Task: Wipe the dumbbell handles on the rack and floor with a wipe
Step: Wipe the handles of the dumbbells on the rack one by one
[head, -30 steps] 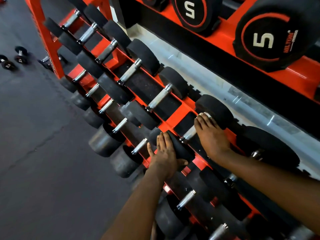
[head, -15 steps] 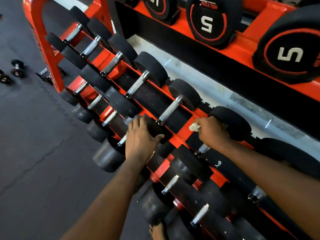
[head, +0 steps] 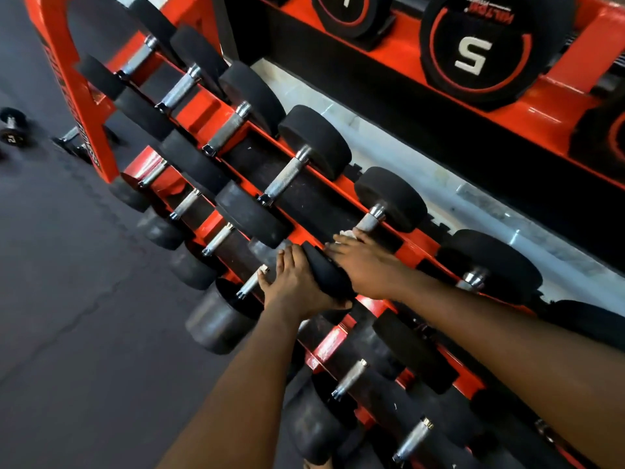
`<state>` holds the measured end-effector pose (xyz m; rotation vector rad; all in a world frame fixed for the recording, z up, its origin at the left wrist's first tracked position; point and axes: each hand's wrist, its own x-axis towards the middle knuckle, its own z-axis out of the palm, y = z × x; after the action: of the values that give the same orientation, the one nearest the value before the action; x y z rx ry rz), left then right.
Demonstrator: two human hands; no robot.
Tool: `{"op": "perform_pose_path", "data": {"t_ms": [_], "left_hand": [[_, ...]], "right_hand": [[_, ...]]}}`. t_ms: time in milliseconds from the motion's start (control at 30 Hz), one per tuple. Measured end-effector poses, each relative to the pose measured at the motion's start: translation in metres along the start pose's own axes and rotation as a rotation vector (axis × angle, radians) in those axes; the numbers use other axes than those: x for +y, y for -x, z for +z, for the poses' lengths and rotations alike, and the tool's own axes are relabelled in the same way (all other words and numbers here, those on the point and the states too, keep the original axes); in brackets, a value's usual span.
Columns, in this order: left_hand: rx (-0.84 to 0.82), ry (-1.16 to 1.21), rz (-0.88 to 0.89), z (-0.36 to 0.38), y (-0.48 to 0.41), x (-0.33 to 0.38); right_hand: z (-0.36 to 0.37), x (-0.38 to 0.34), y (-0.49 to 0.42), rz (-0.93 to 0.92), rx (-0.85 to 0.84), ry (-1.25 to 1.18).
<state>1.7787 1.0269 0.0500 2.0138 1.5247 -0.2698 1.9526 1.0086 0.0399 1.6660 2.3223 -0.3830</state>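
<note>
Right hand (head: 367, 267) clasps wipe (head: 346, 235) (left hand (head: 297, 287) grips dumbbell (head: 392, 199)).

Knurled metal handles (head: 285, 176); matt rubber heads (head: 316, 140); glossy painted rack (head: 194, 108).
</note>
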Motion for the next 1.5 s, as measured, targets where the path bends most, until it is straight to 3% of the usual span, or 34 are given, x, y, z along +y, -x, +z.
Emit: {"op": "perform_pose_path", "data": {"t_ms": [233,300,400,467,567,733,833,1000,1200,1300,1367,1433,1500], "left_hand": [[0.033,0.007,-0.024,0.002,0.001,0.005],[0.050,0.005,-0.018,0.004,-0.001,0.004],[0.052,0.019,-0.019,0.007,-0.002,0.002],[0.061,0.011,-0.014,0.007,-0.002,0.004],[0.051,0.036,-0.024,0.005,-0.004,0.006],[0.068,0.031,-0.040,0.006,-0.009,0.010],[0.068,0.042,-0.054,0.007,-0.008,0.012],[0.071,0.070,-0.051,0.008,-0.005,0.012],[0.051,0.084,-0.042,0.004,-0.004,0.012],[0.055,0.082,-0.040,0.003,-0.002,0.013],[0.054,0.096,-0.039,0.001,-0.001,0.013],[0.056,0.104,-0.038,0.001,-0.001,0.013],[0.054,0.109,-0.033,0.000,-0.001,0.012]], "right_hand": [[-0.045,-0.001,-0.041,0.140,-0.235,-0.140],[-0.040,-0.002,-0.038,0.155,-0.184,-0.155],[-0.005,0.000,-0.015,0.023,0.135,-0.195],[0.013,0.004,-0.004,-0.080,0.258,-0.190],[0.007,0.010,-0.010,-0.081,0.204,-0.175],[-0.025,0.001,-0.038,0.144,-0.035,-0.090],[-0.010,0.003,-0.030,0.158,0.045,-0.186],[0.013,0.007,0.010,0.013,0.273,-0.454],[0.006,-0.001,-0.022,0.035,0.115,-0.168],[0.018,-0.005,-0.003,0.101,0.349,-0.456],[0.018,-0.010,0.016,0.175,0.412,-0.700],[0.015,-0.014,0.030,0.320,0.427,-0.862],[0.012,-0.016,0.036,0.584,0.490,-1.047]]}}
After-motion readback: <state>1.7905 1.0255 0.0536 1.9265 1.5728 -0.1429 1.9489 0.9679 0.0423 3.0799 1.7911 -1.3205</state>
